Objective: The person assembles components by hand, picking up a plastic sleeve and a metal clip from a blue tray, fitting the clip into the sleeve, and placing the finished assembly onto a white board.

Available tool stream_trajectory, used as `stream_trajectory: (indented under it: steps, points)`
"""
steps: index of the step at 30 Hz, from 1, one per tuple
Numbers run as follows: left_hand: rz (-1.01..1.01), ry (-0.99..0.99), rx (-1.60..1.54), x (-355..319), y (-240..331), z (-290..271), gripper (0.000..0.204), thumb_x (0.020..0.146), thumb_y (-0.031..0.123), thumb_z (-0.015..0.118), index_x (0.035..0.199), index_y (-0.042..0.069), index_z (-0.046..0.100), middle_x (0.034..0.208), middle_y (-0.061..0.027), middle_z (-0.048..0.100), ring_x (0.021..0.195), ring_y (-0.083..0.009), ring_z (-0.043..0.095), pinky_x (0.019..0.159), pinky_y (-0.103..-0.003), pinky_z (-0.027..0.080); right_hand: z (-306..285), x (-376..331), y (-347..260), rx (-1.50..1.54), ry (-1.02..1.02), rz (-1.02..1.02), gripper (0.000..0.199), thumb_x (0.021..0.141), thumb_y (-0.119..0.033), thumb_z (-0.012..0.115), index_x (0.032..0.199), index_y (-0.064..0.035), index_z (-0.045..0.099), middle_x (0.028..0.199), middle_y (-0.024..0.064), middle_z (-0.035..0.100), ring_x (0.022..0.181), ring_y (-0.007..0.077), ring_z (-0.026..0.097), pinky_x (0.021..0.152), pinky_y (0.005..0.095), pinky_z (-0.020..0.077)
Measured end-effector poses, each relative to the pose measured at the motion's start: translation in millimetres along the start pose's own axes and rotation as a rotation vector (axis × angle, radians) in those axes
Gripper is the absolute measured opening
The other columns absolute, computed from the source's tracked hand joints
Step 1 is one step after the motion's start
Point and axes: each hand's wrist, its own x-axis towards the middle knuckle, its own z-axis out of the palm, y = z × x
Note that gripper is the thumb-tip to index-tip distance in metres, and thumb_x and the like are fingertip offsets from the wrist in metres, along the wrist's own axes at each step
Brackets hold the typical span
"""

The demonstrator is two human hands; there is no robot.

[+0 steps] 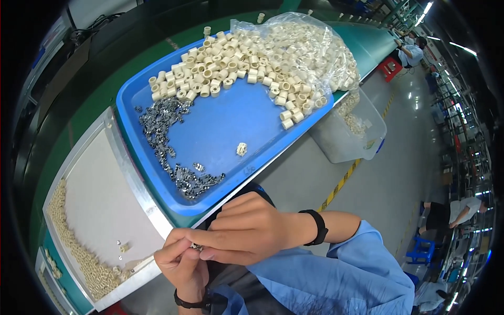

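Note:
Close together, beyond the near edge of the blue tray [122, 100], my left hand [181, 262] and my right hand [247, 226] meet at the fingertips. Pinched between them is a small shiny metal part [196, 245], mostly covered by the fingers, so its exact kind is hidden. Inside the tray, dark silvery metal pieces [157, 126] lie heaped along the left side and near corner. Many cream cylindrical plastic sleeves [210, 68] fill the far side. One cream piece with slots [241, 149] lies apart on the tray floor.
A clear plastic bag [315, 47] of cream parts rests on the tray's far right. To the left stands a pale, metal-edged tray [100, 184] with small beige rings [79, 252]. A translucent bin [341, 136] is below the bench. Other people [412, 52] sit farther off.

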Motion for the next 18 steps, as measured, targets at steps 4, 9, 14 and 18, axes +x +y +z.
stream_trajectory:
  steps: [4, 9, 14, 18]
  points:
    - [-0.046, 0.023, 0.015, 2.4, 1.6, 8.7, 0.027, 0.093, 0.011, 0.079, 0.117, 0.001, 0.074, 0.116, -0.0203, 0.069, 0.099, -0.0249, 0.067, 0.087, -0.037, 0.055, -7.6, -1.4, 1.2, 0.107, -0.051, 0.104, 0.034, 0.087, -0.007, 0.082, 0.120, 0.0001, 0.078, 0.068, 0.0048, 0.064, 0.051, 0.0172, 0.056, 0.050, 0.0280, 0.0416]
    - [0.016, 0.011, 0.086, 5.6, 7.5, 17.7, 0.026, 0.092, 0.006, 0.080, 0.116, -0.002, 0.078, 0.119, -0.0247, 0.071, 0.101, -0.0286, 0.071, 0.087, -0.038, 0.059, -22.3, -1.2, 6.2, 0.126, -0.123, 0.089, 0.032, 0.086, -0.004, 0.082, 0.119, -0.0018, 0.078, 0.070, 0.0059, 0.066, 0.052, 0.0187, 0.057, 0.049, 0.0295, 0.0418]
    - [0.086, -0.092, 0.136, 6.1, 3.9, 11.4, 0.025, 0.092, 0.002, 0.077, 0.116, -0.004, 0.077, 0.120, -0.0258, 0.070, 0.102, -0.0300, 0.072, 0.089, -0.038, 0.060, -22.3, 1.7, 9.8, 0.215, -0.119, 0.119, 0.032, 0.087, -0.003, 0.082, 0.119, -0.0025, 0.078, 0.074, 0.0061, 0.068, 0.054, 0.0201, 0.058, 0.051, 0.0316, 0.0427]
    - [0.070, 0.025, 0.057, 5.4, -6.4, 7.9, 0.027, 0.091, 0.001, 0.077, 0.117, -0.004, 0.076, 0.120, -0.0267, 0.070, 0.098, -0.0298, 0.073, 0.087, -0.037, 0.060, -21.9, 3.9, 11.2, 0.156, -0.113, 0.106, 0.031, 0.087, -0.003, 0.081, 0.117, -0.0022, 0.078, 0.077, 0.0069, 0.069, 0.057, 0.0206, 0.059, 0.053, 0.0331, 0.0444]
